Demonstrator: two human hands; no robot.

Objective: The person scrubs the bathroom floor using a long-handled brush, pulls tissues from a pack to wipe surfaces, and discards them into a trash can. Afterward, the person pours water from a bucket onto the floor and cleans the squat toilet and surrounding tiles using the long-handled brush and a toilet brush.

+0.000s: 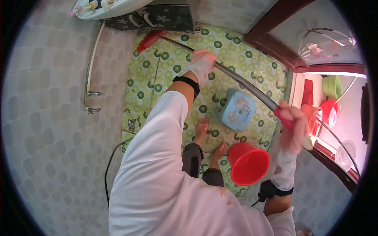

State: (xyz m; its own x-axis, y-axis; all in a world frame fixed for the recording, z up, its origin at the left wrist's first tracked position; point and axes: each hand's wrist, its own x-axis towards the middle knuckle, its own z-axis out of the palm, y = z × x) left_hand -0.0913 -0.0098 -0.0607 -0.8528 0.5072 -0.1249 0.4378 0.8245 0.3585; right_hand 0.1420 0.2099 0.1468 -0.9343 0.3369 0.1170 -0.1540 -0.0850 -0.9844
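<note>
A long-handled floor brush runs diagonally across the view, its metal pole (pixel 248 84) sloping from the upper left down to the right. Its red bristled head (pixel 151 40) rests on the green-dotted floor by a dark cabinet. My left hand (pixel 203 65), somewhat blurred, is wrapped round the pole nearer the head. At the other end, my right hand (pixel 294 128) grips the pink handle. Both hands seem to wear thin whitish gloves, with black bands at the wrists. Below the pole stands a light blue stool (pixel 237 110) with cartoon figures on its top.
A red bucket (pixel 250 164) stands by my feet (pixel 201 129). The dark flowered cabinet (pixel 157 19) is under a white basin (pixel 114 10). Taps (pixel 93 93) stick out from the left wall. A brown-framed door (pixel 299 35) opens at right, with a green bucket (pixel 332 86) beyond.
</note>
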